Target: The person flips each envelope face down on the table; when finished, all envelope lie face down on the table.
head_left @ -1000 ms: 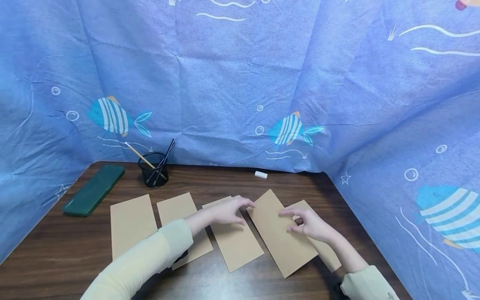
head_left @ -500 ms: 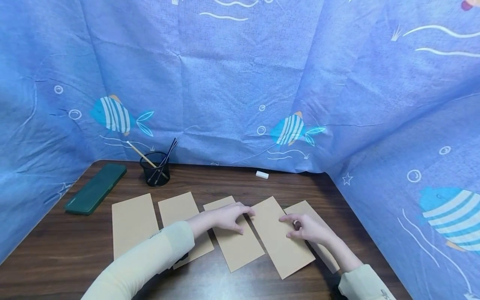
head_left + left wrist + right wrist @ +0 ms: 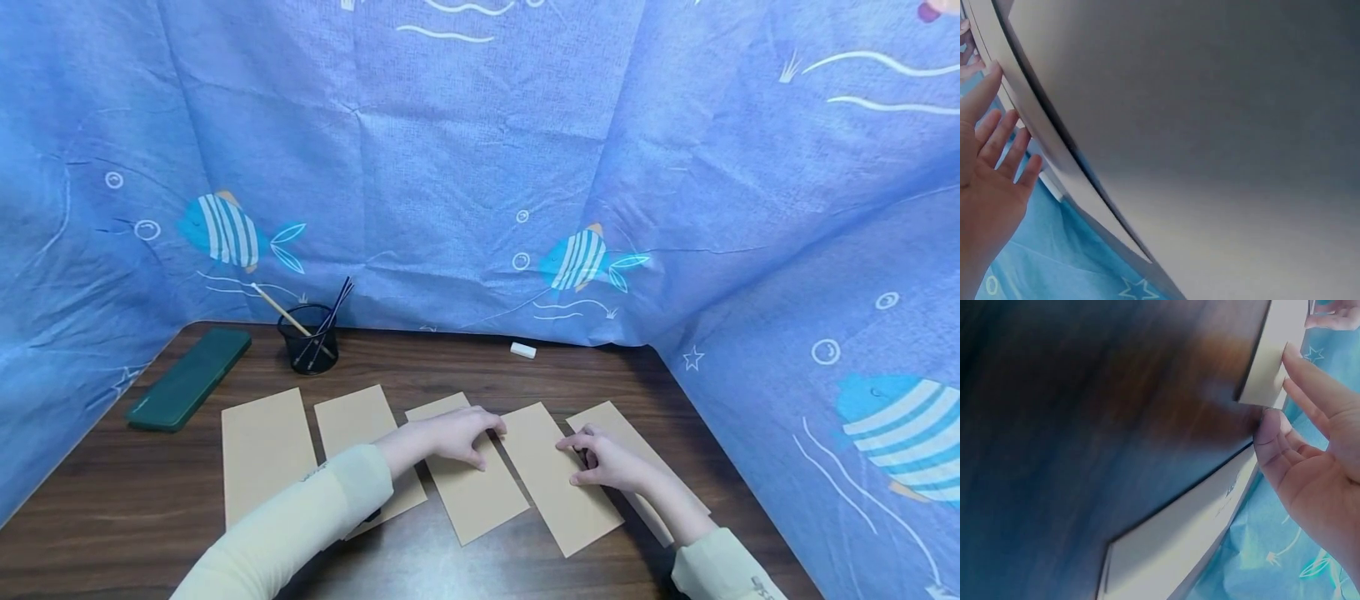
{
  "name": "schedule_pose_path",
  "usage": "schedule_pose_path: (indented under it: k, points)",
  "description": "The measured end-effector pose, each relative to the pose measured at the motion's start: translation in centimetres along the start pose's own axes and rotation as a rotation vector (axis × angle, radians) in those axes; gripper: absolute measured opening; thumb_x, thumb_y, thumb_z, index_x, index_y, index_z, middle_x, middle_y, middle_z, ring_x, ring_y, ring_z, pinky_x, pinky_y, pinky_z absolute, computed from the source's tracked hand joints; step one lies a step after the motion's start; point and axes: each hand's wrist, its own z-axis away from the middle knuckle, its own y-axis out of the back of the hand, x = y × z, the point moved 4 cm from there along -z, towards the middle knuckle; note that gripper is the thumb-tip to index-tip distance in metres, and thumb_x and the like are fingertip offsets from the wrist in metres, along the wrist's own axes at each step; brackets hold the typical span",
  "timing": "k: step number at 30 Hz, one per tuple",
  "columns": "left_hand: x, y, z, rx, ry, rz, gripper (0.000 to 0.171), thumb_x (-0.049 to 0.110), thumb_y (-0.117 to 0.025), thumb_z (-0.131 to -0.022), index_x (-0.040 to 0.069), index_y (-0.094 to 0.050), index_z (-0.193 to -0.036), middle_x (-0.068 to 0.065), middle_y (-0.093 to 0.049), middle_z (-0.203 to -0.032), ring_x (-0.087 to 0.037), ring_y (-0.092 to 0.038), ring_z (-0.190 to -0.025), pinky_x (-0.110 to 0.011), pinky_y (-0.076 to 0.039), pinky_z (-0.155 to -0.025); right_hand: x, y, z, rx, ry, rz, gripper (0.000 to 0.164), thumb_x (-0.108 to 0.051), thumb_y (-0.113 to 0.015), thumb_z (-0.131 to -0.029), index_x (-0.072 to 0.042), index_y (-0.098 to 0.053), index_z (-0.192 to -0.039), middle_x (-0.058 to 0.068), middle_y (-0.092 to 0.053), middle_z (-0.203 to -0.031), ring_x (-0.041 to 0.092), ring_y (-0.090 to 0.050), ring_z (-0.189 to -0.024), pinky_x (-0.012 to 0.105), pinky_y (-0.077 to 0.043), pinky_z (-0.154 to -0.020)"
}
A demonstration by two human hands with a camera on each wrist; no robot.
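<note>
Several tan cardboard rectangles lie in a row across the dark wood table. My left hand [image 3: 459, 435] is over the third cardboard rectangle [image 3: 480, 500], its fingertips close to the left edge of the fourth cardboard rectangle [image 3: 558, 487]. In the left wrist view the left hand [image 3: 994, 169] has its fingers loosely extended. My right hand [image 3: 609, 460] touches the fourth rectangle near its right edge with index finger and thumb, its other fingers bent beneath. It partly covers the fifth cardboard rectangle [image 3: 611, 421]. Seen from the right wrist, the right hand [image 3: 1316, 444] has its index fingertip on a pale board [image 3: 1272, 369].
Further left lie two more cardboard rectangles, the first [image 3: 262, 450] and the second [image 3: 356, 412]. A green case [image 3: 189, 379] and a black mesh pen cup [image 3: 309, 342] stand at the back left. A white eraser-like block [image 3: 523, 350] lies by the blue curtain [image 3: 465, 167].
The fourth rectangle, earlier raised and tilted between my hands, has come down onto the table in line with the others. Both hands have lowered slightly with it.
</note>
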Motion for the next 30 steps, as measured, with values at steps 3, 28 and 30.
schedule_pose_path:
  k: [3, 28, 30]
  points:
    - [0.2, 0.1, -0.1, -0.003, 0.002, -0.026, 0.058, 0.029, -0.080, -0.074, 0.012, -0.056, -0.124, 0.001, -0.059, -0.124, -0.015, -0.050, -0.118, -0.027, -0.039, -0.101, 0.1, 0.0, 0.1, 0.005, 0.006, -0.004, 0.049, -0.015, -0.077, -0.076, -0.005, -0.060, -0.121, 0.011, -0.046, -0.094, 0.012, -0.047, -0.068, 0.020, -0.041, -0.058]
    - [0.4, 0.4, -0.1, -0.033, 0.023, -0.044, 0.057, 0.029, -0.082, -0.072, 0.014, -0.057, -0.121, 0.003, -0.059, -0.122, -0.013, -0.051, -0.116, -0.026, -0.040, -0.100, 4.3, 5.0, 5.5, 0.231, 0.005, 0.211, 0.062, -0.022, -0.083, -0.069, -0.007, -0.058, -0.123, 0.011, -0.059, -0.118, 0.033, -0.058, -0.101, 0.043, -0.053, -0.075]
    - [0.3, 0.4, -0.2, -0.036, 0.027, -0.038, 0.056, 0.029, -0.082, -0.072, 0.015, -0.058, -0.120, 0.004, -0.059, -0.122, -0.012, -0.051, -0.115, -0.026, -0.040, -0.099, 4.8, 5.2, 6.0, 0.234, -0.005, 0.255, 0.063, -0.025, -0.084, -0.067, -0.007, -0.059, -0.123, 0.011, -0.059, -0.120, 0.034, -0.057, -0.106, 0.047, -0.050, -0.082]
